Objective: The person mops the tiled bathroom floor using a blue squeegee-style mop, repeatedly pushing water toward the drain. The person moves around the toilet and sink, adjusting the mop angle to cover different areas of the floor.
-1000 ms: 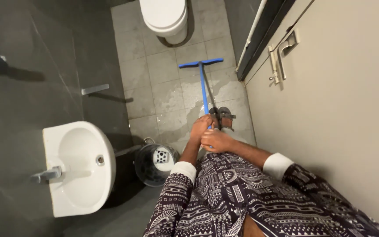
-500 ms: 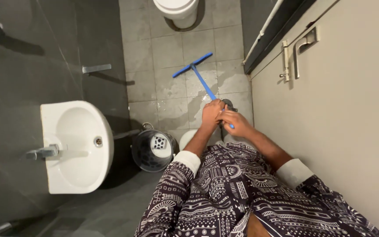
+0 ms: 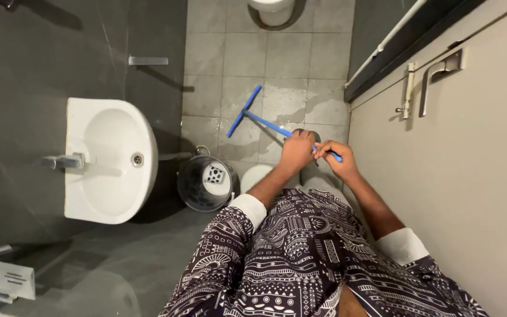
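Both my hands grip the handle of a blue floor squeegee [image 3: 247, 114]. My left hand [image 3: 296, 151] holds the handle lower down, my right hand [image 3: 335, 159] holds its upper end. The squeegee's blade rests slanted on the wet grey tiled floor [image 3: 300, 64], left of the handle. My patterned black-and-white sleeves with white cuffs fill the bottom of the view.
A white wall basin [image 3: 110, 161] with a metal tap [image 3: 63, 161] is at the left. A dark bin [image 3: 206, 183] stands below the basin's edge, a white round object [image 3: 256, 176] beside it. A toilet [image 3: 271, 7] is at the top. A door with metal handle [image 3: 435, 79] is at the right.
The squeegee blade has swung and slid to the left across the floor, from lying straight ahead to slanting. My hands stay on the handle, and the view has shifted toward the basin.
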